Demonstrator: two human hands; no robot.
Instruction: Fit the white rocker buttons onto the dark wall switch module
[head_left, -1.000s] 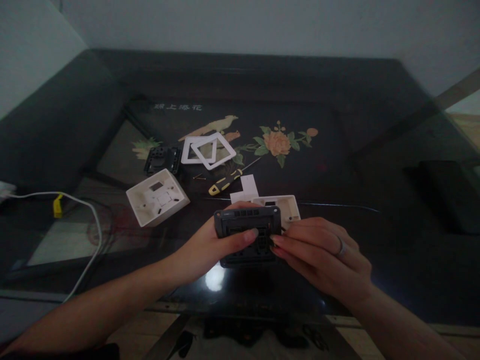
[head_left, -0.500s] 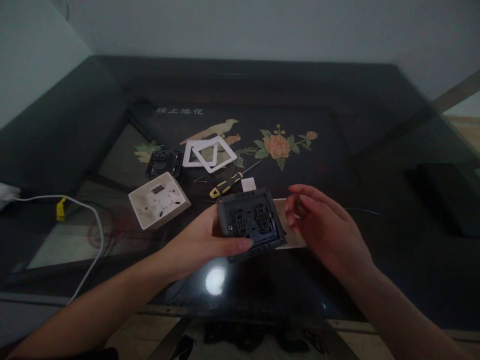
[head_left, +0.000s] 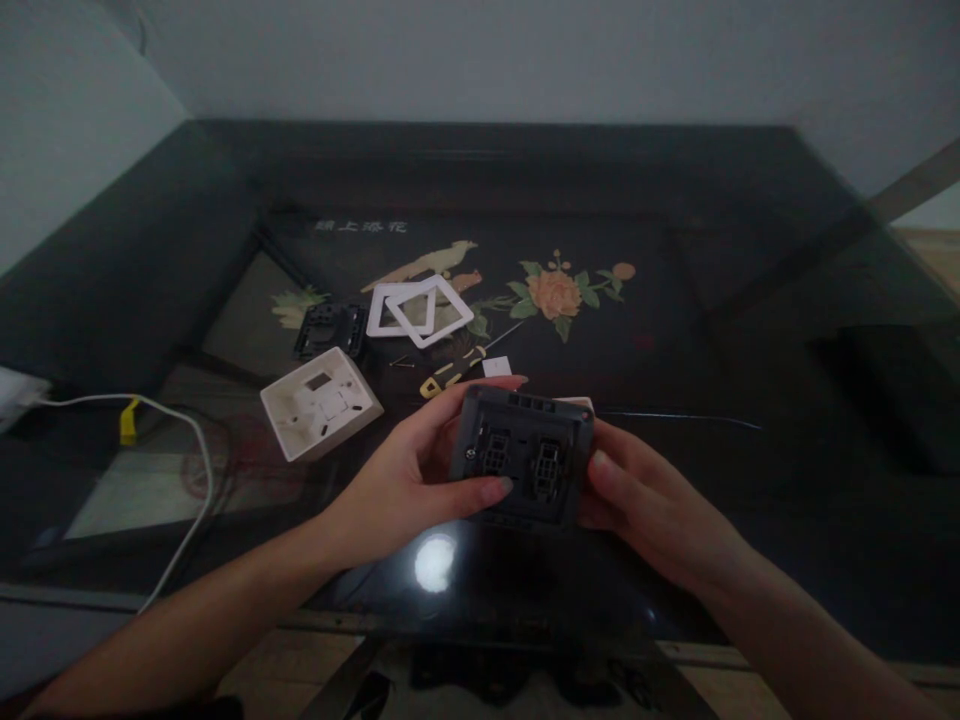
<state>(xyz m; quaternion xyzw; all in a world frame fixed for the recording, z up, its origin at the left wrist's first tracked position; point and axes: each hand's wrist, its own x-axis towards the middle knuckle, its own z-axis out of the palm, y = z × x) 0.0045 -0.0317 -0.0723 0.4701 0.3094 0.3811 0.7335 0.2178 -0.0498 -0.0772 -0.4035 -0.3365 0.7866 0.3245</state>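
My left hand [head_left: 442, 460] grips a dark grey wall switch module [head_left: 523, 460] from its left side, thumb across the front. A screw head shows at the module's left edge. From the right, my right hand [head_left: 637, 490] holds the same module's edge with thumb and fingers. A white piece [head_left: 581, 402] peeks out behind it, mostly hidden. Left of the hands lies an open white back box [head_left: 321, 405]. Beyond it sits a second dark module [head_left: 332, 330]. Two overlapping white frames [head_left: 420, 308] lie beside that one.
A yellow and black screwdriver [head_left: 454, 372] lies near a small white square [head_left: 496, 367], and screws [head_left: 401, 362] lie left of it. A thin wire [head_left: 682, 416] stretches to the right. A white cable [head_left: 196, 440] runs along the left; a dark object [head_left: 900, 395] rests at the right.
My right hand has moved left and down and now grips the module's right edge. The module has turned slightly and shifted right, covering most of the white piece behind it.
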